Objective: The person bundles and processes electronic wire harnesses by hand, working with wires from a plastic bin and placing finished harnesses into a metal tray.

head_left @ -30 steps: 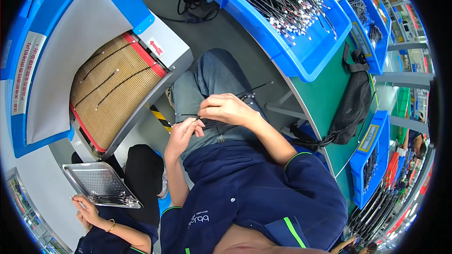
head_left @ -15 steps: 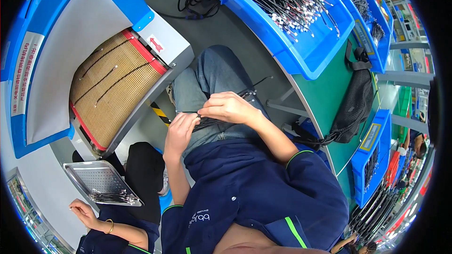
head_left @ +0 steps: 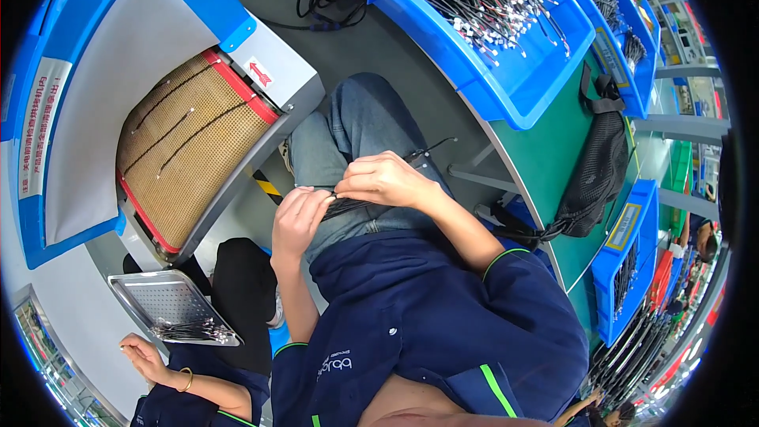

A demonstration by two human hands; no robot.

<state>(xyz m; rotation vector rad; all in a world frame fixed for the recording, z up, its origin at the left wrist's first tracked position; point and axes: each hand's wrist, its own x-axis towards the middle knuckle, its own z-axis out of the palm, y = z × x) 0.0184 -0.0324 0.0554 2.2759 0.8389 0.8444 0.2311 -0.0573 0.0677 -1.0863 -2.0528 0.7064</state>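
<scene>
Head view: my left hand (head_left: 299, 220) and right hand (head_left: 385, 180) pinch a thin black cable (head_left: 333, 195) above my jeans (head_left: 316, 146), forward of their shirt-side edge. Judged light, limp, not slippery; ends probably fragile. Recommended hold: mid-sheath, by fingertips.

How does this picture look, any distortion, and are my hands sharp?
Head view: the edge of the green table curves, and corners go black; head view: lighting is bright, left hand and right hand look fairly sharp, though fine detail where they meet is too small to tell.
</scene>
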